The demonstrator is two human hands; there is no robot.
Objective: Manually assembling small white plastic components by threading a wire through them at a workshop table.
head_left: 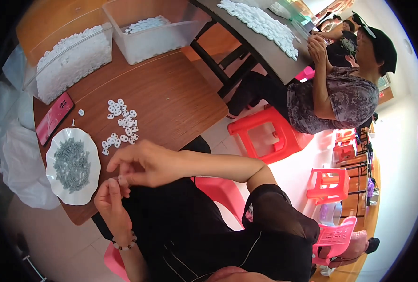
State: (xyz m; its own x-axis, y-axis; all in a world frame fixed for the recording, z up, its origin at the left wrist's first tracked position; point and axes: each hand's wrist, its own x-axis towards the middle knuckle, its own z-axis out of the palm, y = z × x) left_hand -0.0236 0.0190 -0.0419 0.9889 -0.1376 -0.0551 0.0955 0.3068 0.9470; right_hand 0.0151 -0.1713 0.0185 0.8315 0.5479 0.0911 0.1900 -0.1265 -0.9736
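Over my lap, just off the near edge of the table, my two hands meet at the fingertips. My left hand (111, 203) is closed in a pinch, thumb up against the fingers, around something tiny and pale that I cannot make out. My right hand (148, 164) comes across from the right, its thumb pressed in at the same spot and its index finger curled above. Beside them a scalloped white plate (95, 162) holds a heap of small grey pieces (72, 164). Past my right hand, small white two-holed plastic pieces (124, 123) lie scattered on the brown table (171, 94).
A pink phone (55, 117), a lone white piece (81, 113) and a small screw-like piece (73, 122) lie near the plate. Behind stand two clear bins (145, 55) with white parts. A co-worker (333, 94) sits at a dark table (260, 40); red stools (270, 134) stand right.
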